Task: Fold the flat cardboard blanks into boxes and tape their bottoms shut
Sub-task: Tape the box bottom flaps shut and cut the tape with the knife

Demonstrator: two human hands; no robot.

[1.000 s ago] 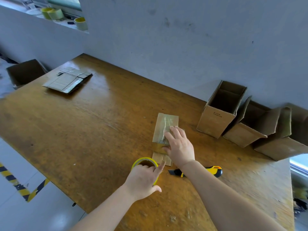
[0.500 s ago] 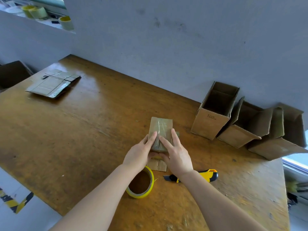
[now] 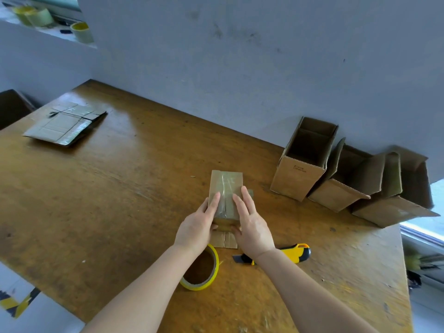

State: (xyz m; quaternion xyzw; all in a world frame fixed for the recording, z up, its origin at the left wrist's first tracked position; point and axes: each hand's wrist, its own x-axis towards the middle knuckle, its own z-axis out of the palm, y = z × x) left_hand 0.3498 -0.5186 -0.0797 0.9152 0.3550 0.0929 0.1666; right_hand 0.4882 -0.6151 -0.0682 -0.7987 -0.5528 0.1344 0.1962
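A small cardboard box [image 3: 224, 182] stands upside down on the wooden table [image 3: 108, 188], its taped bottom facing up with a clear tape strip down the middle. My left hand [image 3: 199, 224] lies flat on the box's left side, fingers extended over the top. My right hand [image 3: 252, 222] presses flat on the right side of the same top face. The box's open flaps [image 3: 224, 240] spread on the table below my hands. A yellow-rimmed tape roll [image 3: 200, 272] rests under my left wrist. A yellow utility knife [image 3: 294, 253] sits behind my right wrist.
Three folded open-topped boxes [image 3: 302, 162] [image 3: 341, 188] [image 3: 394, 203] lean in a row against the grey wall at right. A stack of flat blanks [image 3: 62, 127] lies at the table's far left. Spare tape rolls [image 3: 81, 32] sit on a ledge at top left. The table's near edge drops to the floor.
My left hand left the tape roll and came onto the box beside my right hand. Both hands have since slid flatter along the taped top.
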